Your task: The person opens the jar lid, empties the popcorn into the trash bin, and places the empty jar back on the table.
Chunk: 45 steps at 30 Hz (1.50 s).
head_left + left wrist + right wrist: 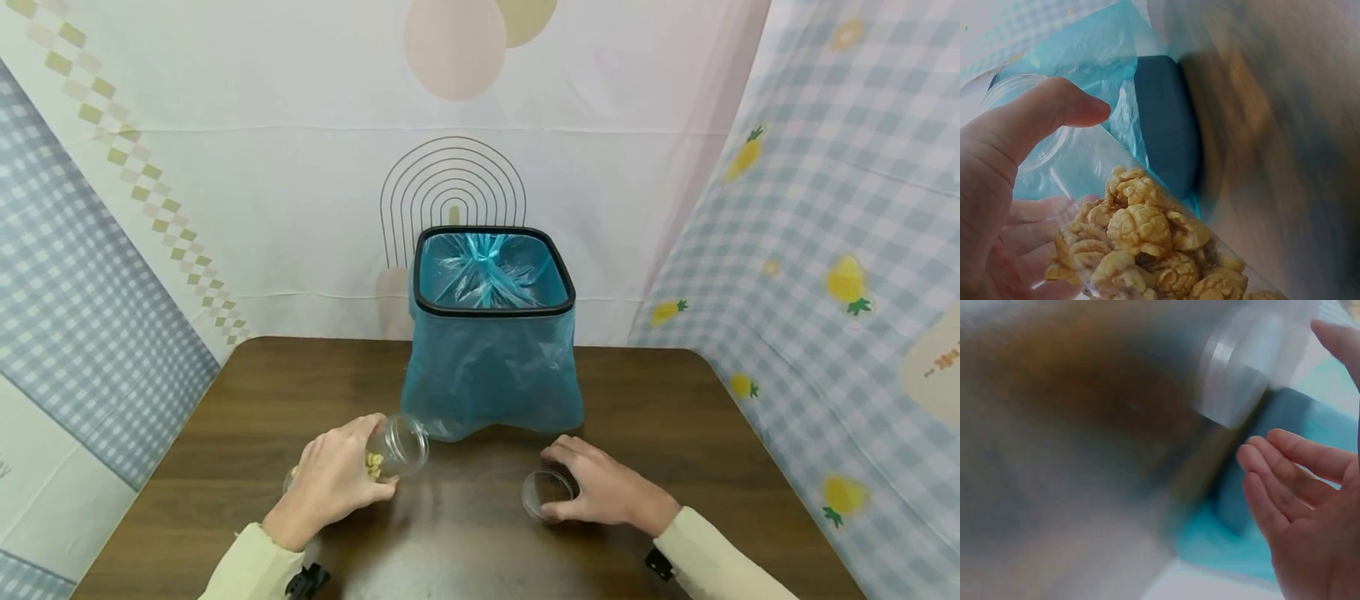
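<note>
My left hand (333, 475) grips a clear jar (405, 443) lying on a slant, its open mouth toward the right. Shelled walnuts (1141, 231) fill its lower part in the left wrist view, where the thumb is on the near side and the fingers show through the clear wall. My right hand (603, 487) is at the right, thumb and fingers spread apart. Just beyond its fingertips is a clear round lid (1235, 375), blurred in the right wrist view. In the head view this lid (534, 495) overlaps the thumb tip.
Behind the hands a bin with a black rim (495, 312) and a blue plastic bag (491, 367) stands on the brown wooden table (465, 550). Patterned cloth walls (315, 183) enclose the back and both sides.
</note>
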{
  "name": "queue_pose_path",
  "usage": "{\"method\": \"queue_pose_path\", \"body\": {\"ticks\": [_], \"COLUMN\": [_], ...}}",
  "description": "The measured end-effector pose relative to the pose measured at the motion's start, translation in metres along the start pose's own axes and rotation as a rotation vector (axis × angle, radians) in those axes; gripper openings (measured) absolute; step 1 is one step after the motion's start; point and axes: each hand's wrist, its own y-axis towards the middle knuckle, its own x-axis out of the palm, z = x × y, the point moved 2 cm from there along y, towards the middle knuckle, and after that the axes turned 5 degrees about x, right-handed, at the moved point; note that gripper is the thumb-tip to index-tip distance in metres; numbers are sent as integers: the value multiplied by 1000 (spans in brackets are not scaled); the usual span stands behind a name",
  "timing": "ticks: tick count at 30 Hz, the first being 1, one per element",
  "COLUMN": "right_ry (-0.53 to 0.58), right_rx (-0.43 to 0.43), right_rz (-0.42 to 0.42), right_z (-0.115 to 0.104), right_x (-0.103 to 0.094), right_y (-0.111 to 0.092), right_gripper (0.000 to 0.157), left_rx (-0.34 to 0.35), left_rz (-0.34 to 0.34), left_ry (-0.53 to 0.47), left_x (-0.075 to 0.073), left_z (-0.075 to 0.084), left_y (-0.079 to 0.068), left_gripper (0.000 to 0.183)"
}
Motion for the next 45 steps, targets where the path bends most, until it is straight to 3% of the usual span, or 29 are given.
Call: {"method": "queue_pose_path", "body": {"ticks": [4,9,12,15,20,25,30,35,45], "right_ry": [-8,-58,-61,-81,-135,-239,-292,-304,-284], "right_rx": [-3,-35,0,62,115,74,53,65,87], "right_rz": [102,354,460,473,379,319,278,261,238], "right_z": [-7,-20,-26,-30,-38,-44,-46,-43,-37], "right_x": [-35,-96,-132,-161,-193,-204,-203,-198,-193], "right_y": [-9,-13,-8,4,34,65,85,94,99], "right_gripper": [67,49,46,60,84,87,84,83,85], "left_rx": [-7,9,26,48,93,109,100,89,131], "left_rz": [9,17,32,48,74,99,74,37,-14], "left_ry": [-14,-16,-18,-19,9,43,81,109,211], "left_x": [-10,-31,-49,-67,-94,-111,-123,-132,-143], "left_z": [-6,-18,-23,-25,-28,-30,-29,-26,-21], "left_y": [3,12,23,37,65,94,120,143,182], "left_gripper": [69,70,69,66,57,51,53,59,69]}}
